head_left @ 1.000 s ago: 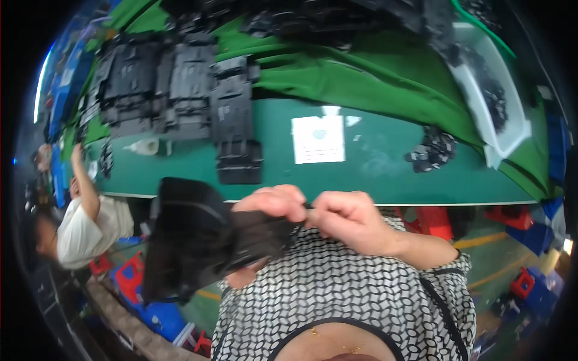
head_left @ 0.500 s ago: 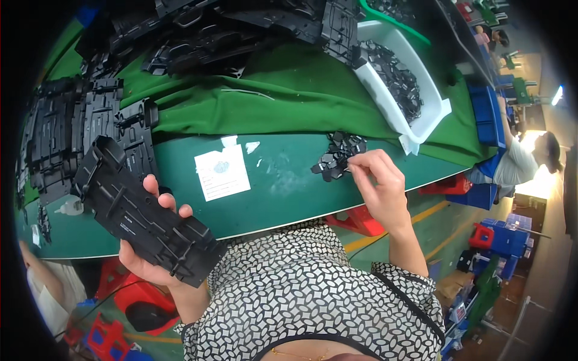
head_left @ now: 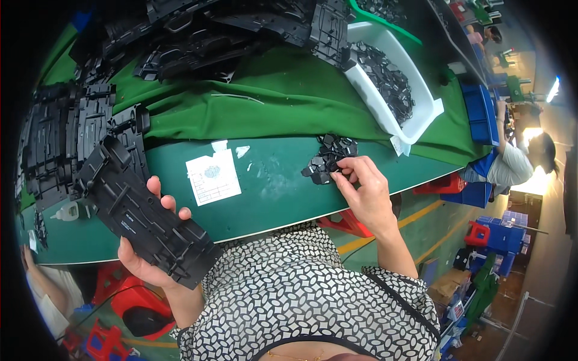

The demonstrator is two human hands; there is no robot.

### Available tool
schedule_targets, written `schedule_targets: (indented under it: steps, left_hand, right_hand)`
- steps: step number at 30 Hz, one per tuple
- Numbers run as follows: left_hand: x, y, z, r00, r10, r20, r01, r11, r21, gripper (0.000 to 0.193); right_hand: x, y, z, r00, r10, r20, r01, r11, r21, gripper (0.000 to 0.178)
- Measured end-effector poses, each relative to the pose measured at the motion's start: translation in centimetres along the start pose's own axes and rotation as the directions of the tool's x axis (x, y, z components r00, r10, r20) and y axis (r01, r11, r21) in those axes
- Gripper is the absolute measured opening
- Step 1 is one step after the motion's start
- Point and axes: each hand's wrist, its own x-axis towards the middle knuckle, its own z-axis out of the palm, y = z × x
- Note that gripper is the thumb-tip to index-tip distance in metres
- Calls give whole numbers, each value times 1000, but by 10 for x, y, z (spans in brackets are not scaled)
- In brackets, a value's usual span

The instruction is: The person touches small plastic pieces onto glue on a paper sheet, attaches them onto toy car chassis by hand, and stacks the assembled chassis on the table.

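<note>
My left hand (head_left: 155,253) is closed around a long black molded plastic part (head_left: 141,210), held tilted above the table's near edge. Ribs, clips and small pale print show on its upward face. At the pile of small flat black pieces (head_left: 328,157) on the table, my right hand (head_left: 368,195) is closed in a pinch. Thumb and index finger meet at the pile's near edge, seemingly on one small black piece (head_left: 336,171); the fingers partly cover it.
A white bin (head_left: 391,129) of similar black pieces stands at the back right on green cloth (head_left: 241,111). Larger black parts (head_left: 54,141) are stacked left and far. A paper sheet (head_left: 214,189) and a small bottle (head_left: 67,210) lie on the table. Other people are at both sides.
My right hand has shifted slightly inward over the pile, its fingertips closer in among the pieces. My left hand still holds the long part. The whole view has shifted slightly.
</note>
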Motion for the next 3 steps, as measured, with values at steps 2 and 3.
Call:
schedule_targets:
  steps: [2, 3]
  left_hand:
    - [0, -1, -1, 1000, -12, 5, 12, 1000, -12, 69]
    - [1, -1, 0, 1000, -21, 10, 21, 1000, -21, 70]
  right_hand:
    - [-2, 0, 0, 1000, 27, 12, -27, 1000, 14, 19]
    - [-1, -1, 0, 999, 40, 19, -40, 999, 27, 19]
